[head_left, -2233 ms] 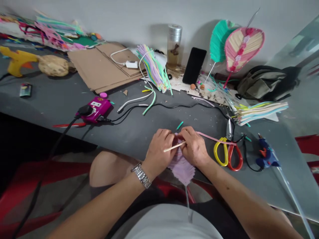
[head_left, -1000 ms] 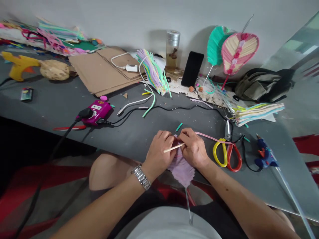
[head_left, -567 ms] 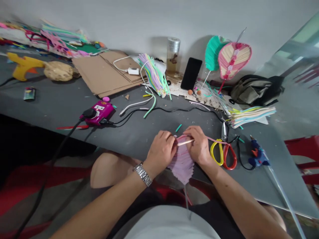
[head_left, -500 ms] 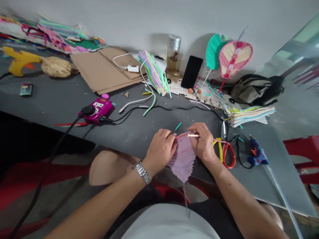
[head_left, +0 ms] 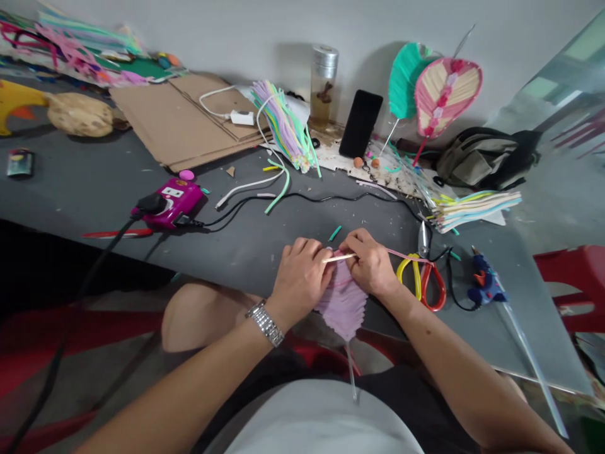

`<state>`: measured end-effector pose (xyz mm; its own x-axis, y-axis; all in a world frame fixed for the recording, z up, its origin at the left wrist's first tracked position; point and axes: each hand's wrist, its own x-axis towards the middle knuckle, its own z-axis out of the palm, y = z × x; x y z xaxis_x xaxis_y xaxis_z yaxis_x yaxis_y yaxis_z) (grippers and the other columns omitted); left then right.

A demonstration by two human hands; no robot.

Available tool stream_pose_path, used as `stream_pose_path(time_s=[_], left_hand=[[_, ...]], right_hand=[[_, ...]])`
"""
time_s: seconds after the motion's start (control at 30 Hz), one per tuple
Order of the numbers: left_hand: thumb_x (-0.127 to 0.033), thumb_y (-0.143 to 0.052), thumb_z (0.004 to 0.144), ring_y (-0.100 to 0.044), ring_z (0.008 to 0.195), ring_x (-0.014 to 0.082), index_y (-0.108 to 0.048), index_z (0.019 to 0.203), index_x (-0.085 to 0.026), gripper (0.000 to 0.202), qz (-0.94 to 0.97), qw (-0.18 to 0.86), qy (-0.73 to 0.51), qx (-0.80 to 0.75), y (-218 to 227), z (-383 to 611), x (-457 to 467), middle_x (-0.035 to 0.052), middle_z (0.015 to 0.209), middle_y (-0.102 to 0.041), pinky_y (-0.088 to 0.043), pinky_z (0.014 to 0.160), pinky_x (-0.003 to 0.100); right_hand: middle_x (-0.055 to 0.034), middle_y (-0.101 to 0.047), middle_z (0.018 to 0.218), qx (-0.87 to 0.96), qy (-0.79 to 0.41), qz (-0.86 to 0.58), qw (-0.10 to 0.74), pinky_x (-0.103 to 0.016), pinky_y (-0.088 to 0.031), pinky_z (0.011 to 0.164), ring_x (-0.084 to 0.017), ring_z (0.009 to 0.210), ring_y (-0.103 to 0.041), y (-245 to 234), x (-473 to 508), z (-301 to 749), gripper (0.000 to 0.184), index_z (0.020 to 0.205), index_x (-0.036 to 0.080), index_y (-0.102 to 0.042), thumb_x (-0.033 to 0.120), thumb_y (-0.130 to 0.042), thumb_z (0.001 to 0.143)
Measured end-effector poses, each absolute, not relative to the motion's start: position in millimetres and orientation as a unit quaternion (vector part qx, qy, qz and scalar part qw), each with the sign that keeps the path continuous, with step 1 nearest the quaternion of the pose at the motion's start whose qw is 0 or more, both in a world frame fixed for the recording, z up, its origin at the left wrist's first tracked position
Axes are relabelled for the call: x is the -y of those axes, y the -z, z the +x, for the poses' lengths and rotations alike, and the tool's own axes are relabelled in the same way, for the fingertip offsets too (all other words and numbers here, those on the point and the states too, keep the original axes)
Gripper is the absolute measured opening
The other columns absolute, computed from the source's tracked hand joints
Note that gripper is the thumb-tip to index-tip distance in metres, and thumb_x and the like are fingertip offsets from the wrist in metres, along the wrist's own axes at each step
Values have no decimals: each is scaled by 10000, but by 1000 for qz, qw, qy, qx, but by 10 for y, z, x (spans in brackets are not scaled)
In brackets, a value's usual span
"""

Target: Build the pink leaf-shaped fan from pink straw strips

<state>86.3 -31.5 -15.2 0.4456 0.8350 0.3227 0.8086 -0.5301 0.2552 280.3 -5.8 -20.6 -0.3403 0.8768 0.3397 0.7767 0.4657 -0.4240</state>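
Note:
A lilac leaf-shaped fan [head_left: 343,309] of ribbed fuzzy strips hangs tip down between my hands, a clear rod [head_left: 352,378] running from its tip. My left hand [head_left: 300,271], closed, grips its upper left edge; a metal watch [head_left: 265,323] is on that wrist. My right hand [head_left: 371,261] is pinched at the upper right edge. From its fingers a thin pale stick [head_left: 338,258] reaches across toward my left fingers. Out of the right hand a pink fuzzy strip [head_left: 401,254] trails over a silver-headed tool with yellow and red handles [head_left: 432,287]. The fingertips are partly hidden.
A blue glue gun [head_left: 489,287] with a long clear stick lies on the right. To the left, a purple power socket [head_left: 174,202] has black cables across the table [head_left: 236,252]. Cardboard [head_left: 184,120], a bottle [head_left: 324,88], a phone [head_left: 360,123] and finished fans [head_left: 447,98] stand behind.
My right hand has moved left along the fan's top edge, closer to my left hand. The pale stick now spans the gap between them. The whole view has shifted slightly.

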Motion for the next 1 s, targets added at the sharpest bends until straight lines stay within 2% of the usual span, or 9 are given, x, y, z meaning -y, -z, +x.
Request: stream_pose_path(time_s=[0.2,0.37,0.53,0.77,1.0], left_hand=[[-341,-563,1018,-544,1009,298,-666,1054,-210,170,849,41,-210,-484,141,860,297,89,1080,-668,-384,773,431],[-304,-610,989,-562,1017,299,-644,1095,-202,151,834,44,-244,-494,159,852,326,83,1045,-701,-378,787,425],[-256,-657,950,-587,1024,296,-637,1132,-191,195,821,42,-273,-499,197,846,343,69,1039,-728,-379,801,428],[-329,-636,969,-596,953,297,-689,1108,-183,208,820,25,-271,-503,200,834,335,86,950,-715,-380,766,412],[-335,-619,977,-594,966,287,-706,1150,-192,241,825,35,-274,-493,206,831,331,97,1035,-728,-389,776,412]], right_hand=[[-70,-673,988,804,-90,-515,284,-281,-503,741,-189,851,-654,247,70,2789,243,885,212,-679,52,-500,849],[-87,-701,1013,793,-94,-506,326,-312,-525,819,-222,949,-672,242,60,2845,267,1013,198,-690,63,-532,846],[-62,-704,936,796,-105,-530,273,-295,-497,763,-209,881,-668,148,23,2902,197,902,214,-693,95,-537,882],[-69,-672,938,829,-78,-500,239,-276,-443,735,-191,862,-626,-108,-86,2838,220,884,200,-678,78,-494,898],[-68,-658,926,849,-60,-485,199,-268,-386,672,-181,811,-587,-174,-128,2840,235,892,195,-681,58,-490,881]])
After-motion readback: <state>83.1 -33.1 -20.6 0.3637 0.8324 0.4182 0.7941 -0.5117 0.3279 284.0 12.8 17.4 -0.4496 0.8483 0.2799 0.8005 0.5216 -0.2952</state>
